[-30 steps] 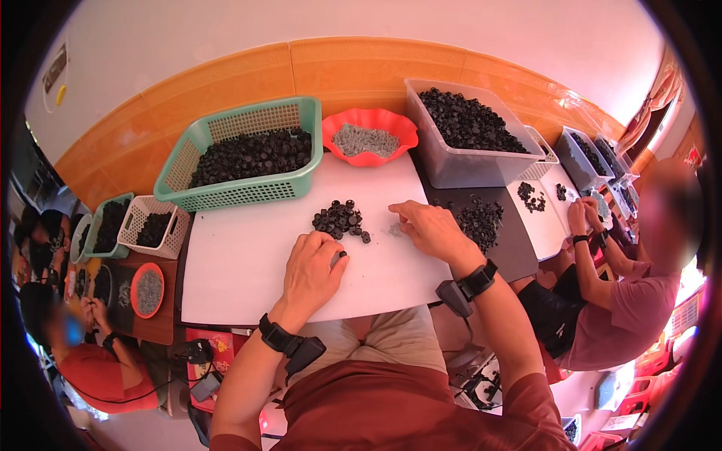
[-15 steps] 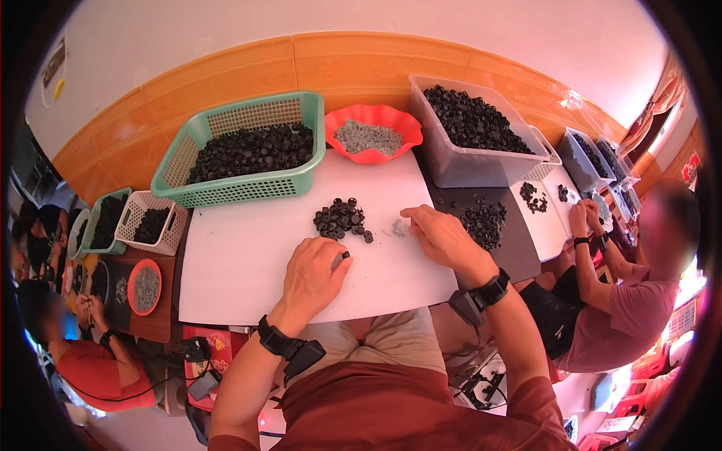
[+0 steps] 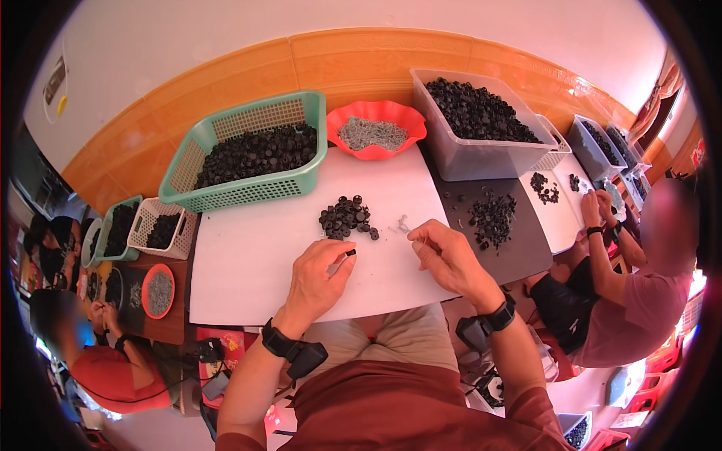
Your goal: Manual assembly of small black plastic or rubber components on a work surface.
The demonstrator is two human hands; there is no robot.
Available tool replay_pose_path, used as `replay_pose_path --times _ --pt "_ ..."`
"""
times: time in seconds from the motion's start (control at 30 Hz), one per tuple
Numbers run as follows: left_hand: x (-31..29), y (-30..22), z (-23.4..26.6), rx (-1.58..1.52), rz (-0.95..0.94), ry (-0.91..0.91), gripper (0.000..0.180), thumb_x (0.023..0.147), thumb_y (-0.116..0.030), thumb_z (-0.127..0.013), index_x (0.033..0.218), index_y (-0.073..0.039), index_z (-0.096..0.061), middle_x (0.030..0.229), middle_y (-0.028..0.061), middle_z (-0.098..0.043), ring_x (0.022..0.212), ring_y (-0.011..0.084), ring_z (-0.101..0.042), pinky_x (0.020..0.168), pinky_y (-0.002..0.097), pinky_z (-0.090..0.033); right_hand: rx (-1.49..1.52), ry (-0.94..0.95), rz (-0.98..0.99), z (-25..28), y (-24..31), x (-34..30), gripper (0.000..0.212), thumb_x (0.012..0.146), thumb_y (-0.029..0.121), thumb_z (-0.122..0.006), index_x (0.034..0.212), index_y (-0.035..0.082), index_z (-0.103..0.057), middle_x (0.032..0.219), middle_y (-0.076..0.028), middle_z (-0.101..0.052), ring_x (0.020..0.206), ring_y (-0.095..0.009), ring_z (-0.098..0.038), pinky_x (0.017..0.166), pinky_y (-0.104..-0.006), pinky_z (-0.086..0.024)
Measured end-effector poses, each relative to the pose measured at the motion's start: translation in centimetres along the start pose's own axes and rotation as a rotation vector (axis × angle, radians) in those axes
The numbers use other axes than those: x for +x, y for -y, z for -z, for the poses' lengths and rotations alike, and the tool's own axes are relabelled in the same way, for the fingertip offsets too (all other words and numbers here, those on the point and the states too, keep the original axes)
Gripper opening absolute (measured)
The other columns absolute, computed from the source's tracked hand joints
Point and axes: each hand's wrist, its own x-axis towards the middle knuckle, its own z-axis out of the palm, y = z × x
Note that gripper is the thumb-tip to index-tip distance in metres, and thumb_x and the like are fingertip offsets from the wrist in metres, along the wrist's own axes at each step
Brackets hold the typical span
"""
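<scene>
Between the thumb and fingertips of my left hand [image 3: 320, 274] is a small black plastic part [image 3: 350, 252], held just above the white board [image 3: 256, 278]. My right hand [image 3: 447, 257] is closed in a pinch beside a few small silver metal pieces [image 3: 401, 224]; whatever lies between its fingertips is too small to make out. Beyond my left hand sits a loose heap of round black plastic parts [image 3: 344, 216] on the board.
Along the back stand a green basket [image 3: 248, 192] of black parts, a red scalloped bowl [image 3: 376, 152] of silver metal pieces and a clear bin [image 3: 481, 161] of black parts. More black pieces [image 3: 492, 218] lie on the dark surface at right. People work at either side.
My right hand's fingers have drawn together into a pinch by the silver pieces. The left hand still holds its black part, now turned a little. The whole view has shifted slightly.
</scene>
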Motion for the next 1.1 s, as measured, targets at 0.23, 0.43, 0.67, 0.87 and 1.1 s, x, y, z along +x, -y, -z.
replay_pose_path --times 0.23,0.43,0.67,0.87,1.1 --pt "-0.5 -0.2 0.0 -0.253 0.171 0.084 0.017 0.089 -0.003 -0.07 0.106 0.001 -0.07 0.096 0.01 -0.072 0.085 0.0163 -0.069 0.078 0.0289 -0.056 0.509 -0.076 -0.029 -2.8 -0.7 -0.7 0.01 0.094 0.005 -0.066 0.1 -0.003 -0.064 0.082 -0.003 -0.065 0.074 -0.007 -0.065 0.067 -0.023 -0.053" --pt "-0.9 0.1 0.0 -0.6 0.348 0.133 0.018 0.096 -0.003 -0.065 0.112 0.003 -0.068 0.105 0.0063 -0.071 0.091 0.0112 -0.067 0.083 0.0271 -0.056 0.752 -0.067 -0.084 -4.7 -0.7 -0.7 0.01 0.093 0.001 -0.068 0.101 -0.004 -0.067 0.088 -0.004 -0.066 0.077 -0.008 -0.066 0.073 -0.0255 -0.058" --pt "-1.0 -0.1 0.1 -0.861 0.418 0.167 0.019 0.097 -0.002 -0.064 0.114 0.003 -0.066 0.106 0.0096 -0.072 0.091 0.0147 -0.069 0.084 0.0298 -0.058 0.733 -0.072 0.044 -6.2 -0.4 -0.4 0.013 0.091 -0.002 -0.07 0.104 -0.002 -0.07 0.101 -0.007 -0.067 0.081 -0.01 -0.066 0.075 -0.0273 -0.06" --pt "-1.3 -0.6 -0.1 -0.945 0.488 0.176 0.019 0.096 -0.006 -0.067 0.113 0.002 -0.065 0.102 0.0121 -0.072 0.088 0.017 -0.071 0.084 0.0314 -0.059 0.647 -0.087 0.126 -6.9 -0.3 -0.2 0.013 0.09 -0.001 -0.072 0.103 0.0 -0.072 0.099 -0.007 -0.067 0.081 -0.01 -0.065 0.069 -0.023 -0.054" --pt "-1.5 -0.6 -0.2 -0.966 0.517 0.171 0.019 0.096 -0.006 -0.067 0.113 0.002 -0.065 0.102 0.0124 -0.072 0.088 0.0172 -0.071 0.084 0.0314 -0.059 0.558 -0.114 0.153 -6.8 0.3 -0.4 0.011 0.091 -0.002 -0.07 0.101 0.001 -0.073 0.093 -0.005 -0.066 0.077 -0.007 -0.06 0.063 -0.0211 -0.047"
